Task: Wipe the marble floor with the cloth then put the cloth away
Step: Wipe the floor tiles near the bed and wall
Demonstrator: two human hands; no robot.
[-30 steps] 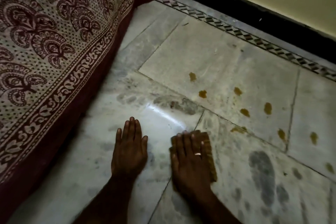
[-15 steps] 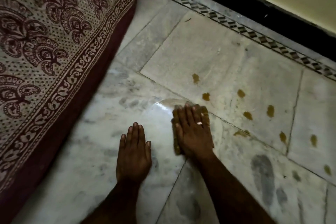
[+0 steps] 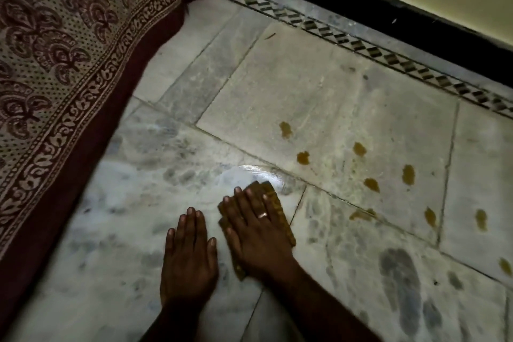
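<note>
A folded mustard-yellow cloth (image 3: 280, 208) lies flat on the white and grey marble floor (image 3: 319, 97), mostly covered by my right hand (image 3: 255, 226). That hand, with a ring on one finger, presses palm-down on the cloth. My left hand (image 3: 188, 253) rests flat on the bare marble just left of it, fingers together, holding nothing. Several brown-yellow stains (image 3: 303, 158) dot the tile beyond and to the right of the cloth. A wet shiny streak (image 3: 258, 172) shows just ahead of the cloth.
A patterned maroon and cream bedspread (image 3: 61, 69) hangs down along the left. A black skirting (image 3: 388, 16) and an inlaid border strip (image 3: 361, 47) run along the wall at the back right.
My right hand has drawn the cloth back toward me and slightly left after pushing it forward half a second ago. The left hand has stayed planted on the floor.
</note>
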